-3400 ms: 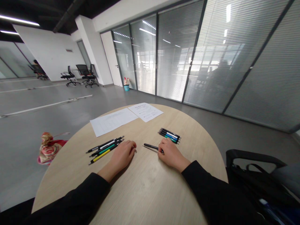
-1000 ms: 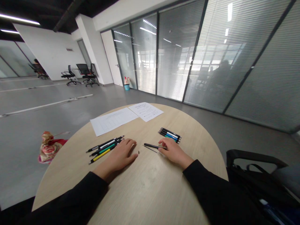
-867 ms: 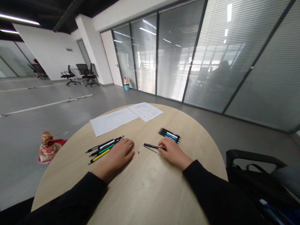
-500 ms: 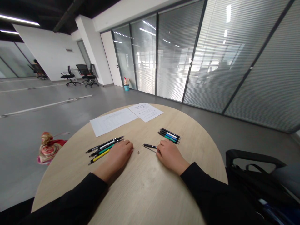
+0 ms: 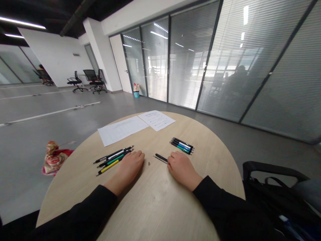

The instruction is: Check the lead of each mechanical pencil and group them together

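My left hand (image 5: 130,164) rests on the round wooden table (image 5: 155,207) with its fingers curled in, and nothing shows in them. Its knuckles lie just right of a row of pens (image 5: 113,157) with black, green and yellow barrels. My right hand (image 5: 182,166) is curled too, its fingertips closed on the near end of a black pen (image 5: 161,157). A thin rod lies along that pen. A tiny loose part (image 5: 148,163) sits on the table between my hands. A second bunch of pens (image 5: 182,145) lies beyond my right hand.
Two printed sheets (image 5: 122,129) (image 5: 156,119) lie at the table's far side. A black chair with a bag (image 5: 273,187) stands at the right. A red patterned bag (image 5: 54,157) sits on the floor at the left. Glass partitions run behind.
My left hand lay flat a second ago and has since curled its fingers in. My right hand has drawn back and closed over the black pen's end. The tiny part stays put.
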Demonstrator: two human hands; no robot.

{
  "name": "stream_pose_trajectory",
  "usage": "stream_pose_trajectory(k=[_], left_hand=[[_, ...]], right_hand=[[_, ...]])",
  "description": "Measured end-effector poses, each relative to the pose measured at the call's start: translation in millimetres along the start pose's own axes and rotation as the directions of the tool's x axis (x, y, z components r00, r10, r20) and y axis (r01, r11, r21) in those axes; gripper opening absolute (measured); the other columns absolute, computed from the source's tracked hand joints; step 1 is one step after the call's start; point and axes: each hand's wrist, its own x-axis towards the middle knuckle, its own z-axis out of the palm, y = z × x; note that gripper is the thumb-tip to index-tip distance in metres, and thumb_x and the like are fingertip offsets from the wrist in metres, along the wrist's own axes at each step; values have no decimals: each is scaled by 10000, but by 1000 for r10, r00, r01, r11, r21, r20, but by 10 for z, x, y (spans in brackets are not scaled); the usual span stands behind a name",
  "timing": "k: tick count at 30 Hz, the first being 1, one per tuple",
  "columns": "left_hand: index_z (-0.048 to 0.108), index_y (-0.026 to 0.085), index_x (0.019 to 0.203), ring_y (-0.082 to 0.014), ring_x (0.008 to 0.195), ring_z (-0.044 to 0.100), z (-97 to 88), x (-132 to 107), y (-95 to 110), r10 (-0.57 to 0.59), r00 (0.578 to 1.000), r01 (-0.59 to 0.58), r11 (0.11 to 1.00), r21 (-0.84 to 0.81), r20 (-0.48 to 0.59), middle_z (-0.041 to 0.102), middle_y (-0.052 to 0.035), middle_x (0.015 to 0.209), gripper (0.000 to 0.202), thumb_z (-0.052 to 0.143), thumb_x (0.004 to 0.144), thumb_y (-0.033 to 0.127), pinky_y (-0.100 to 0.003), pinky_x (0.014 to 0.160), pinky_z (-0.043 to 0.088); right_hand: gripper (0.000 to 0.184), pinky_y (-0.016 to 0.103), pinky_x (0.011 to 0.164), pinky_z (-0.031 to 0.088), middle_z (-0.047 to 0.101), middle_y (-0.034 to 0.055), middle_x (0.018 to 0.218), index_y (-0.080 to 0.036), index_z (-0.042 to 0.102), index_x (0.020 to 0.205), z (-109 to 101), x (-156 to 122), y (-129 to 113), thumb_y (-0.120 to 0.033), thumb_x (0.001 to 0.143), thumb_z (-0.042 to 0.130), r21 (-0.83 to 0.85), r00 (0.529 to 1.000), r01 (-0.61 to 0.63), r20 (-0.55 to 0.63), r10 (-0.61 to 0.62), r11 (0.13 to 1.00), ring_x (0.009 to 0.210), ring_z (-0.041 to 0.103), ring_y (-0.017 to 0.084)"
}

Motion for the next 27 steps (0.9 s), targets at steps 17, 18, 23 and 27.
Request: stream_pose_trajectory(k=[17,18,23,27], left_hand=[[611,174,834,-270,813,642,-87,7,45,-25,1000,25,996,-82,-6,654,-115,867,205,457,904,59,-399,777,496],[608,175,831,-272,813,641,-82,5,43,-26,1000,25,995,-95,-12,653,-115,864,200,457,909,70,-403,782,496],[594,182,839,-268,823,639,-33,-9,25,-46,999,44,993,-107,-17,658,-112,855,158,468,905,113,-399,793,499],[586,183,865,-262,829,642,-28,-20,27,-60,998,59,992,-114,-2,664,-110,861,141,462,911,136,-383,779,494]], right_hand=[[158,331,765,422,667,113,916,-144,680,883,24,11,19,-133,946,535,-23,999,-52,3,52,998,887,590,235],[169,331,766,422,667,116,916,-142,680,883,27,10,19,-139,953,527,-19,998,-55,5,55,998,887,592,234],[174,330,778,428,672,117,921,-145,685,909,0,11,5,-145,957,518,-11,998,-64,13,65,998,892,597,235],[186,331,777,430,673,121,919,-143,695,893,-13,19,9,-153,956,520,-12,996,-80,26,80,997,891,599,237]])
